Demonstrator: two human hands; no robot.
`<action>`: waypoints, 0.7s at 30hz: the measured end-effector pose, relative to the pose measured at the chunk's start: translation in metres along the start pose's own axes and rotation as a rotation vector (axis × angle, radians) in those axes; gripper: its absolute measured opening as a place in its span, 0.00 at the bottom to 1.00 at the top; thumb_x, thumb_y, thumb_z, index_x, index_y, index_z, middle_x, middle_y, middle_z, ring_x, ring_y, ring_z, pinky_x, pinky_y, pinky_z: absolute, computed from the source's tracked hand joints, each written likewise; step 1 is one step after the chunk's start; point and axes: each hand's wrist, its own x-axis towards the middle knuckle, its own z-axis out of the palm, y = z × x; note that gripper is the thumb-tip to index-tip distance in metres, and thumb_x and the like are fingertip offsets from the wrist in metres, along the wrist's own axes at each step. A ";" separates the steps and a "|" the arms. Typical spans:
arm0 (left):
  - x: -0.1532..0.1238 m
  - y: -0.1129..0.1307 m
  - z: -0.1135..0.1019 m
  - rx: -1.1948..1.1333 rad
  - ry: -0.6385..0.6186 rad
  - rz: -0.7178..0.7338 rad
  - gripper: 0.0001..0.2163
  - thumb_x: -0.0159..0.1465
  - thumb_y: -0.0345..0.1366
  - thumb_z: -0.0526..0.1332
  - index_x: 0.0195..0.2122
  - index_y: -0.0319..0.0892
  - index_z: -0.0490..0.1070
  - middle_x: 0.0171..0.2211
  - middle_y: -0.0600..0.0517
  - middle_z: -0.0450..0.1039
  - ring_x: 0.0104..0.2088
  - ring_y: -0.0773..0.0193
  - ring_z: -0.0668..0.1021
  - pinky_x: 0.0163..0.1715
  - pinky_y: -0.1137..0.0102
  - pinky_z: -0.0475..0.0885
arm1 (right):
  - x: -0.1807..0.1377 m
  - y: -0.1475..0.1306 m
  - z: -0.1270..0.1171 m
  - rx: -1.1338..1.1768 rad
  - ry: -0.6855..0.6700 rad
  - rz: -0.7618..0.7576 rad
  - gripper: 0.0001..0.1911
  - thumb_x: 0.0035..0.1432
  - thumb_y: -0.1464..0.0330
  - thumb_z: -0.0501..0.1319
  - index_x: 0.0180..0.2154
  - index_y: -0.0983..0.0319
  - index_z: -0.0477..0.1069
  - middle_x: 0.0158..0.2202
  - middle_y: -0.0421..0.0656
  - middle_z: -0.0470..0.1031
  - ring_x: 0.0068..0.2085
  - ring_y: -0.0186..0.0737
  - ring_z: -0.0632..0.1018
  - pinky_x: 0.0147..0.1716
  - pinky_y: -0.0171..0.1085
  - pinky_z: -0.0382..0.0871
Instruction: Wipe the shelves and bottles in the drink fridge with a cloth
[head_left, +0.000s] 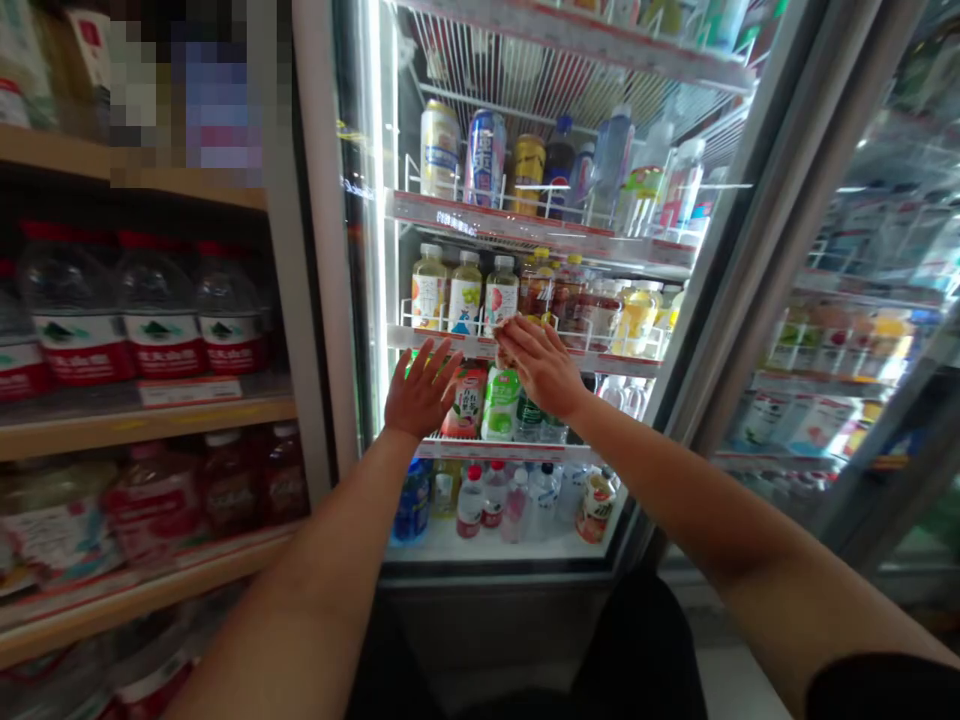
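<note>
Both hands are raised in front of a lit drinks fridge (pixel 495 572). My left hand (pixel 421 390) has its fingers spread and holds nothing. It overlaps the left end of the lower shelf, beside a red drink carton (pixel 466 400). My right hand (pixel 541 368) is stretched out with its fingers close together, and no object shows in it. Behind its fingertips stands a clear-capped bottle with a pale label (pixel 501 288); a green-and-white bottle (pixel 500 405) is just below. Whether either hand touches the fridge front cannot be made out.
On the left, wooden shelves (pixel 135 425) carry large red-capped water bottles (pixel 75 310). Cans (pixel 440 150) and more bottles fill the fridge's upper rows. Small bottles (pixel 471 500) stand on its floor. A metal door frame (pixel 772 260) and another drinks fridge lie to the right.
</note>
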 end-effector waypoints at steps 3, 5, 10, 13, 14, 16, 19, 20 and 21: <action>0.000 0.000 0.000 0.010 0.001 0.002 0.29 0.71 0.38 0.56 0.72 0.53 0.51 0.71 0.50 0.57 0.73 0.55 0.54 0.72 0.53 0.46 | 0.001 0.000 0.002 -0.033 0.075 0.075 0.29 0.68 0.75 0.51 0.68 0.58 0.61 0.70 0.42 0.62 0.72 0.42 0.58 0.72 0.50 0.49; 0.000 0.000 0.000 0.009 0.011 0.009 0.29 0.71 0.38 0.56 0.72 0.52 0.51 0.71 0.50 0.57 0.73 0.55 0.54 0.72 0.53 0.46 | -0.002 -0.002 0.004 -0.047 0.094 0.075 0.28 0.69 0.74 0.51 0.68 0.58 0.61 0.70 0.43 0.62 0.72 0.43 0.58 0.72 0.49 0.51; -0.001 -0.001 0.001 0.007 0.030 0.017 0.31 0.71 0.38 0.56 0.73 0.54 0.47 0.71 0.50 0.55 0.73 0.55 0.53 0.72 0.52 0.47 | -0.007 -0.002 0.004 -0.065 0.026 -0.032 0.28 0.70 0.71 0.52 0.70 0.57 0.58 0.70 0.42 0.62 0.72 0.43 0.57 0.72 0.49 0.51; -0.001 0.000 0.000 0.000 0.024 0.014 0.33 0.71 0.38 0.56 0.74 0.55 0.43 0.71 0.50 0.54 0.73 0.56 0.52 0.72 0.52 0.47 | -0.007 0.001 0.004 -0.073 0.075 0.037 0.29 0.70 0.72 0.50 0.71 0.57 0.55 0.70 0.43 0.61 0.72 0.44 0.57 0.72 0.51 0.50; -0.001 0.000 0.000 -0.003 0.016 0.010 0.32 0.71 0.38 0.55 0.74 0.55 0.42 0.72 0.50 0.53 0.73 0.56 0.53 0.72 0.51 0.47 | -0.008 0.001 0.004 -0.072 0.101 0.074 0.30 0.70 0.72 0.50 0.71 0.57 0.55 0.70 0.43 0.61 0.72 0.44 0.57 0.72 0.51 0.50; -0.001 0.001 0.000 -0.003 -0.003 0.005 0.31 0.71 0.38 0.55 0.74 0.54 0.44 0.72 0.50 0.54 0.73 0.55 0.53 0.72 0.51 0.47 | -0.010 -0.001 0.006 -0.064 0.126 0.122 0.30 0.71 0.70 0.50 0.71 0.57 0.53 0.70 0.44 0.61 0.73 0.45 0.56 0.72 0.52 0.51; -0.001 0.001 0.000 -0.009 -0.004 0.004 0.31 0.71 0.39 0.55 0.73 0.53 0.46 0.71 0.50 0.55 0.73 0.55 0.53 0.72 0.52 0.46 | -0.013 -0.001 0.006 -0.051 0.067 0.085 0.31 0.71 0.66 0.52 0.72 0.57 0.51 0.71 0.44 0.59 0.73 0.46 0.55 0.72 0.51 0.51; -0.001 0.001 0.000 -0.012 0.002 0.006 0.31 0.71 0.39 0.56 0.73 0.54 0.45 0.71 0.50 0.55 0.73 0.55 0.53 0.72 0.52 0.46 | -0.012 0.000 0.004 -0.051 0.039 0.057 0.31 0.71 0.65 0.52 0.72 0.57 0.50 0.71 0.44 0.59 0.73 0.46 0.55 0.72 0.51 0.50; -0.001 0.001 0.000 -0.012 0.007 0.009 0.32 0.71 0.39 0.56 0.74 0.54 0.44 0.71 0.50 0.54 0.73 0.56 0.53 0.72 0.52 0.46 | -0.011 0.002 0.003 -0.052 0.020 0.036 0.32 0.71 0.65 0.52 0.72 0.57 0.50 0.72 0.44 0.58 0.73 0.46 0.54 0.72 0.51 0.49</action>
